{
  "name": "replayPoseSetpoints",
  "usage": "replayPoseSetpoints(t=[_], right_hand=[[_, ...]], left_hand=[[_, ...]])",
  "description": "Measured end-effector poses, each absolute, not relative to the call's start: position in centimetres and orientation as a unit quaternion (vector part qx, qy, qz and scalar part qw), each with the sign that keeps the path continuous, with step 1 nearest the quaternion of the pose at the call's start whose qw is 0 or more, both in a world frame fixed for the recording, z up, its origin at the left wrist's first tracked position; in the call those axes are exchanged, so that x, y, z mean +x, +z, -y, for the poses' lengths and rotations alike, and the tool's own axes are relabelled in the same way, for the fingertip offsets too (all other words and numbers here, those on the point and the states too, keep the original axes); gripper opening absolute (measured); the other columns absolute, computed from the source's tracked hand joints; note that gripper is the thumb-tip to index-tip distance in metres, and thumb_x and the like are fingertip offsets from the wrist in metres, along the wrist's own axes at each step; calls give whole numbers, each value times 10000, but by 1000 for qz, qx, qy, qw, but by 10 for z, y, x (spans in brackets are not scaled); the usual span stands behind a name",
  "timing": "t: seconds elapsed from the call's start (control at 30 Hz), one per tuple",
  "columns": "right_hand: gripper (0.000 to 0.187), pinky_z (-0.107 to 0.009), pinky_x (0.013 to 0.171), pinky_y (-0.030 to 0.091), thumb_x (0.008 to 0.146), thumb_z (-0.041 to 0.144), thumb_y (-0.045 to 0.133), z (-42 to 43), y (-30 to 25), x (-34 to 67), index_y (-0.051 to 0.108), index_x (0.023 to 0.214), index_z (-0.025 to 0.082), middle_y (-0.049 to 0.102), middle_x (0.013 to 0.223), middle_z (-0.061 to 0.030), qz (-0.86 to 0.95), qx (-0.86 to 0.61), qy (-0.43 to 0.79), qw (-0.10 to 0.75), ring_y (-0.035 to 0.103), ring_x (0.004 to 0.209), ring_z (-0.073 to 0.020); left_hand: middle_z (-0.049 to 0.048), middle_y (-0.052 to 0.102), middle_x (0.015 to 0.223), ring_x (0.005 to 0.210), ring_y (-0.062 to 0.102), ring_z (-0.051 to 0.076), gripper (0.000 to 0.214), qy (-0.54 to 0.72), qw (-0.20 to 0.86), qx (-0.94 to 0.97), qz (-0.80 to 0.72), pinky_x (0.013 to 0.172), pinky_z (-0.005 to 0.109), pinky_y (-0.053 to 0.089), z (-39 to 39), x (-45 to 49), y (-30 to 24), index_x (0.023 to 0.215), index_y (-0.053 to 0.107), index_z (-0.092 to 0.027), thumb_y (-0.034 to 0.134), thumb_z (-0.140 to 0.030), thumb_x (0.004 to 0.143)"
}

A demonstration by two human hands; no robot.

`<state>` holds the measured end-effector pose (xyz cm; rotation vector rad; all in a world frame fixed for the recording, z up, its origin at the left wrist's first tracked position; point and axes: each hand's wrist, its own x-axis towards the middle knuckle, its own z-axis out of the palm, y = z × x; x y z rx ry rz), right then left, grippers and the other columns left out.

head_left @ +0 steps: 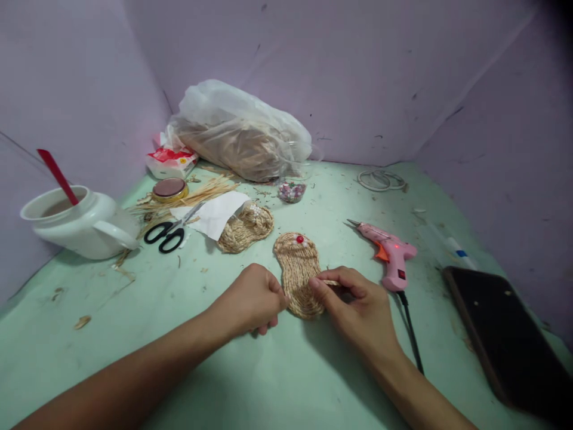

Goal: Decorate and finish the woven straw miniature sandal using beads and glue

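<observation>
A small woven straw slipper (297, 270) with a red bead on its strap lies on the green table (250, 370). My left hand (255, 298) is curled closed at the slipper's left edge, fingertips pinched against it. My right hand (353, 301) is closed at the slipper's right edge, pinching the weave and what looks like a loose straw strand. A second woven slipper (246, 228) lies further back, partly under a white paper sheet (213, 214).
Black scissors (166, 234) and straw stalks (197, 194) lie left of centre. A white pot (80, 222) with a red stick stands far left. A pink glue gun (388, 254) with its cord lies right, a dark phone (505, 340) beyond it. A plastic bag (239, 132) fills the back.
</observation>
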<state>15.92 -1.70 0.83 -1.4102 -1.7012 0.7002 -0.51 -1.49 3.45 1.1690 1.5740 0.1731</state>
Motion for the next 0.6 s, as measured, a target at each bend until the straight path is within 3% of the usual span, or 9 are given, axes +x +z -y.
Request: replayPoseSetpoints(t=[0.4,0.6], right_hand=[[149,-307,548,437,708,340,638,16,7,151,675,688,197,659,671,-46,641,-578,311,399,551,588,-175],[109,-327,603,426,722,294,631,17,6,150,670,665,210,665,642,-32,694,-546,249,399,551,629,-186]], left_hand=[[-12,523,437,333,460,106,73,90,531,546,-642,343,209,304,12,-15,36,570,543,-157,524,-219,604],[-31,511,515,474,447,95,58,193,456,615,-613,439,204,319,15,-10,28,635,578,-158,550,-207,620]])
